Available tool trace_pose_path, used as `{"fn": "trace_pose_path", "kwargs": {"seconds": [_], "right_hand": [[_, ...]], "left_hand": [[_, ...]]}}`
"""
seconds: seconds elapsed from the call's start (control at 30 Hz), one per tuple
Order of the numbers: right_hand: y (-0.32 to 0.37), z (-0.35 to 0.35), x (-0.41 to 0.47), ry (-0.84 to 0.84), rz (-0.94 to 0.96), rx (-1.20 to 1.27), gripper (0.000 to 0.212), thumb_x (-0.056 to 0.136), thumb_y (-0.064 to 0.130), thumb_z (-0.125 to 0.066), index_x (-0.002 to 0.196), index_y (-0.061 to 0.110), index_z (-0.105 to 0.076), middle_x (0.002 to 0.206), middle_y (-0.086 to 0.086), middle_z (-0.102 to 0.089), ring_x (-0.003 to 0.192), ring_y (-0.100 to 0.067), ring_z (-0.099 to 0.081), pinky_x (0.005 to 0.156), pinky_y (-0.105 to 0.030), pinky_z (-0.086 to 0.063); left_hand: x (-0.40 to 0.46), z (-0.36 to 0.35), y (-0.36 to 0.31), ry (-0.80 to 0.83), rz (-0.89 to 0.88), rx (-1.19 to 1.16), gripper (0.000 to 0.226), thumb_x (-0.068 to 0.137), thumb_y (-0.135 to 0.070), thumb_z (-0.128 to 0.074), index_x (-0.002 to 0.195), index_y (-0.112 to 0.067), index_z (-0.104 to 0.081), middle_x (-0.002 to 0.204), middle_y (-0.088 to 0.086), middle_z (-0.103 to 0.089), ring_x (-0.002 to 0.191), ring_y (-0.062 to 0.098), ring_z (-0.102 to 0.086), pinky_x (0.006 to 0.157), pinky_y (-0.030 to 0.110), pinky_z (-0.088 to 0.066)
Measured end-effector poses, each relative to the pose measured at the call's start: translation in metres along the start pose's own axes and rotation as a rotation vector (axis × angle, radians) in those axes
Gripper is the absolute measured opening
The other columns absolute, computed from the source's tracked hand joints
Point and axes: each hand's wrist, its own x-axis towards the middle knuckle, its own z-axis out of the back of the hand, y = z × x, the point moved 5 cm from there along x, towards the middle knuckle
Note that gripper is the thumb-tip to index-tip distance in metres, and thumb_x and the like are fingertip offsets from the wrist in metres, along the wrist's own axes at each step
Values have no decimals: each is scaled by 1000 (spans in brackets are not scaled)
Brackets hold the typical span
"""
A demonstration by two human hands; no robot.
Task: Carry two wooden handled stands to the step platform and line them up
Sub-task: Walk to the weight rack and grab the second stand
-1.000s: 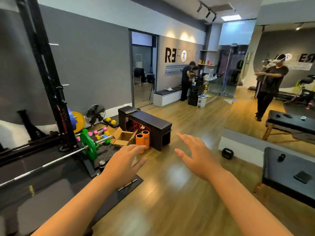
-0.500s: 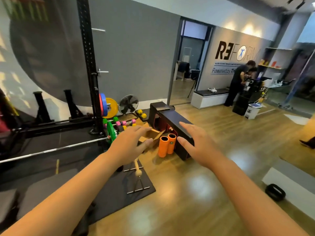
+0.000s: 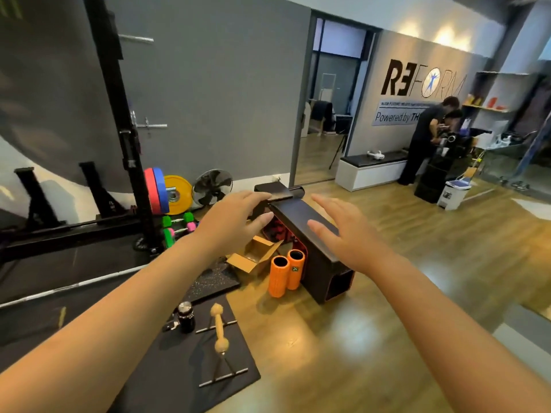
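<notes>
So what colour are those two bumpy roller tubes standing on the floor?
Orange, with black hollow middles. The foam rollers show best in the head view, standing beside the black bench.

Black floor mat (image 3: 185, 377) on wood floor (image 3: 343, 353), wooden-handled stand (image 3: 220, 338) and dark bottle (image 3: 185, 316) on it

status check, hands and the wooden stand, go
Left hand and right hand open, empty, held out. Wooden handled metal stand untouched on black floor mat. Black bottle close beside it.
</notes>
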Motion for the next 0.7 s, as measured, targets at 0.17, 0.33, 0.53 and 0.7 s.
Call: {"fn": "trace_pose_path", "kwargs": {"seconds": [0.17,0.33,0.53,0.7], "right_hand": [[-60,-17,82,20,98,42,64,104,55,-51,162,33,-35,163,6,-46,150,-16,-39,120,-45,-39],[-101,-53,150,93,225,157,64,104,51,-55,163,33,-36,164,5,-44,152,-16,-37,120,-44,-39],[-133,-72,223,216,397,207,66,103,55,-52,164,36,-32,169,5,-36,157,-16,-27,121,-37,-29],[-143,-82,275,235,531,234,66,102,57,-51,162,36,-35,164,3,-44,151,-21,-38,116,-41,-36]], "left_hand": [[58,-35,15,-22,83,56,54,104,-53,-52,152,-29,-50,148,-2,-60,135,19,-52,107,45,-51],[96,-64,30,-40,223,161,55,104,-50,-53,153,-25,-50,150,-1,-59,138,20,-51,109,43,-47],[135,-63,35,-91,435,267,54,104,-50,-54,153,-27,-50,150,0,-58,137,23,-51,111,46,-45],[155,-61,33,-143,547,315,51,103,-47,-56,150,-25,-52,146,2,-61,132,27,-54,108,49,-47]]}}
